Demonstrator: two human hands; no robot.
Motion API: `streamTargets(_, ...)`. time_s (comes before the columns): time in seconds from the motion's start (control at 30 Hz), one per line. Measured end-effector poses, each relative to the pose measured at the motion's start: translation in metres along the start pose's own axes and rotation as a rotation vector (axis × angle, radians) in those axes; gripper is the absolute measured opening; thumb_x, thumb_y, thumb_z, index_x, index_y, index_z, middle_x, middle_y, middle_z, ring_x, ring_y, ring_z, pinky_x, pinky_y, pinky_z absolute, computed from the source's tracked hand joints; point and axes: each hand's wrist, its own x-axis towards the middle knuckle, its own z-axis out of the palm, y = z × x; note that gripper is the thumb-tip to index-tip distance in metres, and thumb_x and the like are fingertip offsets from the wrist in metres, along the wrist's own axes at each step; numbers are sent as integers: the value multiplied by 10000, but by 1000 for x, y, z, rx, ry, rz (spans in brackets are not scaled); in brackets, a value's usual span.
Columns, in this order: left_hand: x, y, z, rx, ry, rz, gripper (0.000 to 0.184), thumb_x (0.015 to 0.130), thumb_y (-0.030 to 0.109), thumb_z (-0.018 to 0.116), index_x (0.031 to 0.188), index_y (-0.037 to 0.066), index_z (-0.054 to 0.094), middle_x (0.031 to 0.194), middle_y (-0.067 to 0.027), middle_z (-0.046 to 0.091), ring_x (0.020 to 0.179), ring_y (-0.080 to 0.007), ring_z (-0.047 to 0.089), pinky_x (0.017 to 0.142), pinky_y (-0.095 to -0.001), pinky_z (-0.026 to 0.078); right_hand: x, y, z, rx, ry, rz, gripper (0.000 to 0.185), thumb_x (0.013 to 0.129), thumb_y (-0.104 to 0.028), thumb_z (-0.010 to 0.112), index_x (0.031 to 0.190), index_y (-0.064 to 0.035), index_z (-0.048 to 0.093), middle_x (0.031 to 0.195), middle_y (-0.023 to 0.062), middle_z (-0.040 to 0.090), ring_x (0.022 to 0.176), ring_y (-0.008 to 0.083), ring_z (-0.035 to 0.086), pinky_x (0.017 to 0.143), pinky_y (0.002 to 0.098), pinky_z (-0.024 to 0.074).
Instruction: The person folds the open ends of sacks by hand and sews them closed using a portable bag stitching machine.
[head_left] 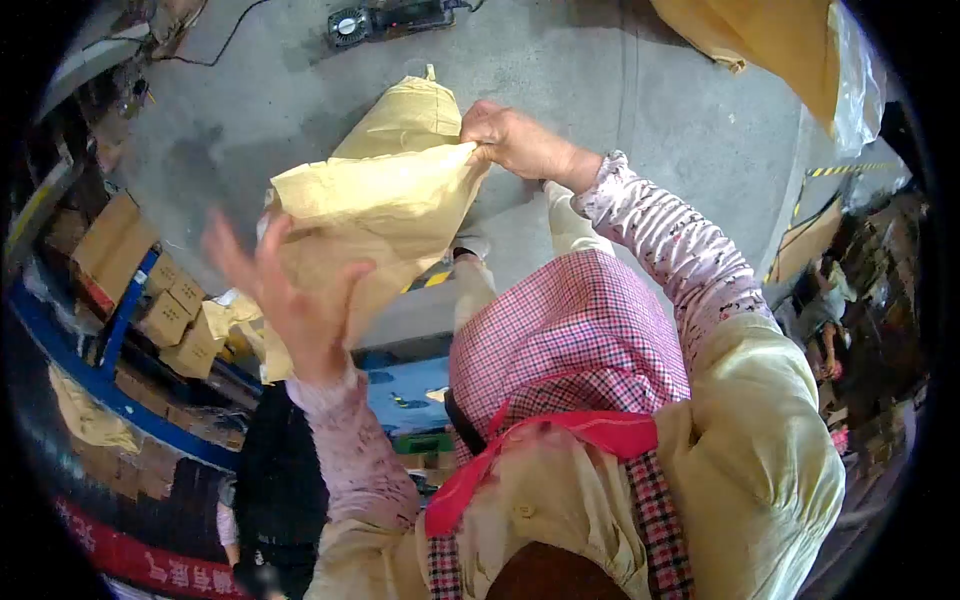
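Note:
A large pale-yellow sack [360, 200], creased like paper or thin woven sheet, hangs in front of me above the floor. Its upper edge is pinched in my right hand [515, 140], fingers closed, at the sack's right side. At the left, my left hand [300, 290] is smeared by motion, with its fingers spread apart. It overlaps the near left part of the sack, and I cannot tell whether it touches it.
A dark tool-like device [390, 22] with a round fan end lies on the grey floor. Cardboard boxes [175, 310] stand by a blue rail [110, 385] at left. Another yellow sack [765, 40] is at top right. A dark-clothed person [280, 490] is at lower left.

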Motion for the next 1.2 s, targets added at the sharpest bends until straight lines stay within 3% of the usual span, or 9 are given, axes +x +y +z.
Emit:
streamTargets(0.13,44,0,8,13,-170,115,575,623,334,793,1062,28,581,1354,-161,366,1239,-354,335,985,-450,316,2,1,-2,-2,-72,-151,136,755,-121,643,881,-70,632,923,70,586,944,250,531,819,345,436)
streamTargets(0.2,41,-7,0,-495,-433,-335,453,658,203,745,1021,-10,579,1089,-139,576,1021,-300,543,876,-342,418,9,9,-2,-57,-88,-224,125,777,-129,620,886,-69,633,933,58,590,954,250,530,826,336,433)
streamTargets(0.33,-34,26,-36,-66,-330,185,163,754,103,588,854,-23,612,807,-141,610,764,-314,606,651,-348,474,10,13,-8,65,-80,-207,152,759,-104,617,909,-87,611,965,58,590,990,266,507,843,357,430)
streamTargets(0.4,-64,41,-44,-96,-326,138,127,736,59,578,831,-20,607,804,-151,602,747,-331,607,639,-365,482,7,21,-16,-185,84,-164,288,739,-32,619,1013,-114,587,1033,18,591,1077,249,464,916,350,411)
streamTargets(0.57,-82,59,-42,-128,-287,77,152,707,-29,588,855,-16,621,846,-166,613,764,-361,610,672,-386,493,9,5,22,-237,-129,-294,644,652,-6,665,1244,-200,500,1313,64,392,1170,267,381,996,363,380)
streamTargets(0.8,-76,51,-44,-80,-243,35,151,706,-63,593,847,-22,626,844,-164,615,749,-324,616,649,-356,496,42,-2,36,-300,-422,-524,431,647,-7,658,1062,-124,628,1164,23,536,1122,241,439,945,345,421)
streamTargets(0.97,-51,50,-42,-149,-191,71,160,693,-82,606,845,-35,618,821,-167,615,743,-312,615,656,-345,497,35,-1,19,-410,-338,-495,246,726,-94,635,970,-95,674,1130,-1,588,1183,226,409,950,340,414)
streamTargets(1.13,-33,37,-34,-171,-142,13,124,723,-60,581,840,-37,617,807,-170,613,742,-321,618,657,-344,504,42,7,25,-425,-394,-555,339,647,-153,716,973,-79,662,1121,49,579,1132,261,452,919,349,410)
streamTargets(1.2,-14,15,-31,67,-147,130,238,648,-36,603,882,7,612,929,-175,591,813,-330,583,668,-352,494,42,25,37,-254,-372,-226,295,684,-87,666,977,-57,653,1058,71,602,1040,254,526,894,356,435)
